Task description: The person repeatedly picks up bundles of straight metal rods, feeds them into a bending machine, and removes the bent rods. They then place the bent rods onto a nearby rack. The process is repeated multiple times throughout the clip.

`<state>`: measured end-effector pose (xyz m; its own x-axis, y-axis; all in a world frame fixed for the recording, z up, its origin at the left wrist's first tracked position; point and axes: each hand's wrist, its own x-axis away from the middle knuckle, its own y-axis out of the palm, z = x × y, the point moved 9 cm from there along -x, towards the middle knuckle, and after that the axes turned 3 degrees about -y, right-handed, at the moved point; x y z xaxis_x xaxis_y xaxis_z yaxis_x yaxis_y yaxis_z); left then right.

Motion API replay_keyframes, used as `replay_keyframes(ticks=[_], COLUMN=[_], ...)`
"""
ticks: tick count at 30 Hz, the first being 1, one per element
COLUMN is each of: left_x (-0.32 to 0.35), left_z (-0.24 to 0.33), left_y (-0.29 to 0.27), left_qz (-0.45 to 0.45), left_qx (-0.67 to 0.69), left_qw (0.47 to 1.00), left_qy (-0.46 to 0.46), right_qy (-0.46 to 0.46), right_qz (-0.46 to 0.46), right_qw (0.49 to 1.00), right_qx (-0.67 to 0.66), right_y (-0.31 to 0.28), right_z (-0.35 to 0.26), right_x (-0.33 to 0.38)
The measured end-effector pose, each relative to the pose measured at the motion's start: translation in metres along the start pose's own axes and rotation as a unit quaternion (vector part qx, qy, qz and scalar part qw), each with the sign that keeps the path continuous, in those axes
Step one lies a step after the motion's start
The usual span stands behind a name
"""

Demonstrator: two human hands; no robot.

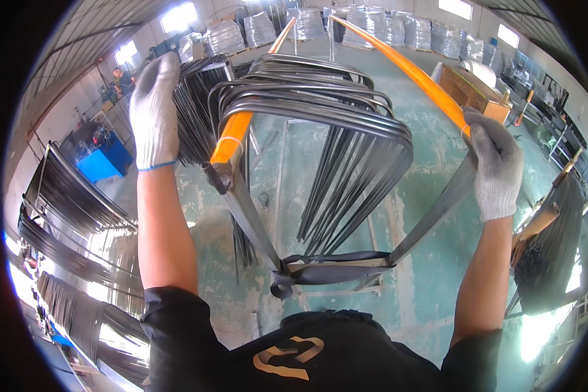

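My left hand [155, 111], in a white knitted glove with a grey palm, is raised beside a hanging bundle of thin black metal tubes [199, 114]. Its fingers are mostly turned from sight, and whether it touches the tubes is unclear. My right hand [496, 163], gloved alike, has its fingers curled over the near end of the right orange-covered rail [411, 72]. Between my arms, several U-bent black tubes [320, 108] hang over the left orange-covered rail [232, 134], their legs slanting down toward me.
A dark metal frame with a wrapped crossbar [340, 271] stands before my body. More tubes hang on racks at the left [78, 189] and right [555, 242]. Wrapped pallets [307, 25] line the back. Far left are a blue box [104, 157] and another person [121, 81].
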<state>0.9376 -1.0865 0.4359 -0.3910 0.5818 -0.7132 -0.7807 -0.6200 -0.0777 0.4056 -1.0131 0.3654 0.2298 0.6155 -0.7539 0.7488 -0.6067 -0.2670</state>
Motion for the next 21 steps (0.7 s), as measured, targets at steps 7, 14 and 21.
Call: replay_keyframes(ticks=[7, 14, 21], left_x=[0.048, 0.088, 0.141], left_z=[-0.008, 0.068, 0.051], left_y=[0.095, 0.037, 0.020], left_qz=[-0.301, -0.318, -0.174], left_qx=[0.186, 0.278, 0.128], left_qw=[0.931, 0.899, 0.966], left_qy=[-0.088, 0.117, 0.141], right_qy=[0.056, -0.315, -0.428], right_qz=[0.003, 0.121, -0.063], right_qw=[0.998, 0.932, 0.892], right_qx=[-0.009, 0.132, 0.129], right_y=[0.003, 0.026, 0.223], right_z=[-0.002, -0.117, -0.180], right_x=[0.002, 0.051, 0.042])
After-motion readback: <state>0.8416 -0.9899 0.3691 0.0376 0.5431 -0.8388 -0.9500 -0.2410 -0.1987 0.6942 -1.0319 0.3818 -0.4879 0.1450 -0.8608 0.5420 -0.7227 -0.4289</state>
